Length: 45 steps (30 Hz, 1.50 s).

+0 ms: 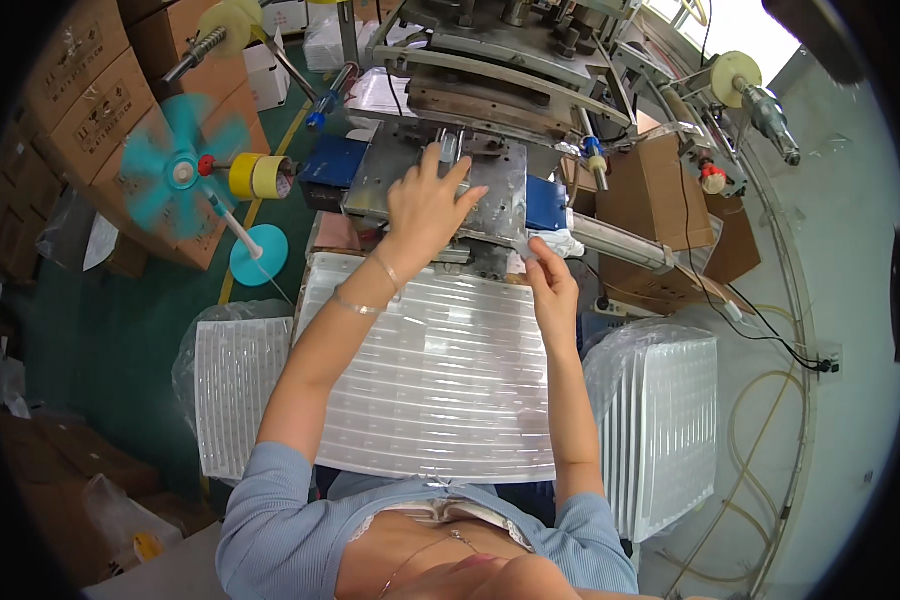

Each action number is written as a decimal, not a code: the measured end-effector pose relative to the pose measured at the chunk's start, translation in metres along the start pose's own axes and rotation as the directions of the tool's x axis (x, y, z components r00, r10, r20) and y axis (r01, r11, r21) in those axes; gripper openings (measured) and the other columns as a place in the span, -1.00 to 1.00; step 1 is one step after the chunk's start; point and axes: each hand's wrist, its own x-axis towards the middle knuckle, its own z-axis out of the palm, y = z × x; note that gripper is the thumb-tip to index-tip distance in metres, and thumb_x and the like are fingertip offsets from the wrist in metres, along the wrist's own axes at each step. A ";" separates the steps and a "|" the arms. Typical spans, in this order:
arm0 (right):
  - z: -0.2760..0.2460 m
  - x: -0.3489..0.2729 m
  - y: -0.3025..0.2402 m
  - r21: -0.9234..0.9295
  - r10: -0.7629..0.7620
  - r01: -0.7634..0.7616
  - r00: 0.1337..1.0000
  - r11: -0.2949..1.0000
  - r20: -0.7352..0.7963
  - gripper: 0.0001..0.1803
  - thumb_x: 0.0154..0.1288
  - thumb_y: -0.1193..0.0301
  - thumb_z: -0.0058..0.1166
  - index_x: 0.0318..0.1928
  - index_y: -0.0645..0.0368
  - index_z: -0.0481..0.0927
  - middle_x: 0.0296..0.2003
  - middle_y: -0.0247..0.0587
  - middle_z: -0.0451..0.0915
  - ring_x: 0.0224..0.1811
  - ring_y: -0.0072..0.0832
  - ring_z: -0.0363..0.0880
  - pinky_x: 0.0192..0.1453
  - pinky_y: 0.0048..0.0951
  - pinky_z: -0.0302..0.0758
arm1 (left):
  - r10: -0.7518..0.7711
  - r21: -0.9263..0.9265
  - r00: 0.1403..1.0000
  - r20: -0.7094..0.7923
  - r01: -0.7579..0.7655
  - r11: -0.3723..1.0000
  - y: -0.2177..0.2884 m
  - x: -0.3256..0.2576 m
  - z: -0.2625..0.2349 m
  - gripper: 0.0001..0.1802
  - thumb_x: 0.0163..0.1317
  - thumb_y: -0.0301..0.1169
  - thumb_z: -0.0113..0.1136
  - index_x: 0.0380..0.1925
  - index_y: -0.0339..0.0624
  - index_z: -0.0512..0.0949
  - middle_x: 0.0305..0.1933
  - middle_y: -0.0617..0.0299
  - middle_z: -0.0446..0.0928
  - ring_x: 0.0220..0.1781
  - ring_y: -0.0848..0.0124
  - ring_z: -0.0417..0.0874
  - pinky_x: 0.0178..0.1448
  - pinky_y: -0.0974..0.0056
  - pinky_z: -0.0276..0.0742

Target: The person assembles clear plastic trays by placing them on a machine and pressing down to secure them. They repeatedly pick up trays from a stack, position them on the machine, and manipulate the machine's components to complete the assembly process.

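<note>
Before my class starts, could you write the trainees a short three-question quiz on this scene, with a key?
1. Which hand is over the metal plate, left or right?
2. Fill in: the boxes stacked behind the fan are made of ____.
3. True or false: the fan stands to the right of the large ribbed white tray.

Key:
1. The left hand.
2. Cardboard.
3. False; the fan is to the left of the tray.

There are two hands [425, 205], two blue blocks [547, 205] and one fan [183, 173].
</note>
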 end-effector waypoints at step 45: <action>0.080 -0.074 0.011 -0.475 -0.102 0.494 0.763 0.728 0.638 -0.68 0.04 0.60 0.03 -0.13 0.10 0.51 -0.34 -0.16 0.47 -0.31 -0.23 0.56 -0.30 -0.28 0.54 | 0.157 0.055 0.882 0.444 -0.202 0.978 -0.116 -0.144 -0.004 -0.85 -0.03 -0.53 0.14 -0.39 -0.13 0.54 -0.29 0.16 0.52 -0.17 0.27 0.53 -0.04 0.18 0.32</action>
